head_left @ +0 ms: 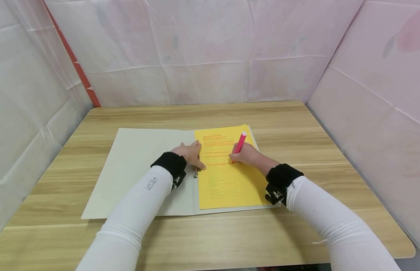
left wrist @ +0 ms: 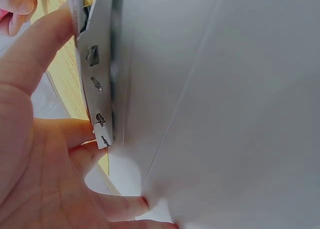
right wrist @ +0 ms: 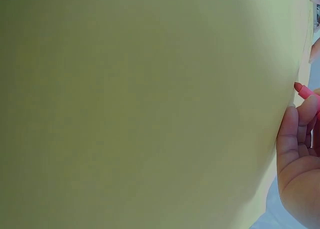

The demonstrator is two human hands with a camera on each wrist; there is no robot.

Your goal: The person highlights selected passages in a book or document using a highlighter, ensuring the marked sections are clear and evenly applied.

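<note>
On the right half of an open grey folder [head_left: 135, 169] lying mid-table [head_left: 298, 124], a yellow sheet [head_left: 226, 184], its upper lines streaked red, with a pink marker [head_left: 240, 143] pinched upright in the right hand [head_left: 247, 154], tip on the paper, and the left hand [head_left: 191, 152] pressed flat, fingers straight, beside the metal clip [left wrist: 97, 79] at the fold.

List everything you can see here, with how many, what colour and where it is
table: one, light wood grain, fills the middle of the head view.
folder: one, pale grey, lying open on the table.
metal clip: one, silver, along the folder's spine.
yellow sheet: one, yellow with lines marked in red, on the folder's right half.
highlighter: one, pink, tip on the yellow sheet.
cloth backdrop: white with faint pink, behind and beside the table.
left hand: fingers flat on the sheet's left edge by the clip.
right hand: grips the highlighter.
</note>
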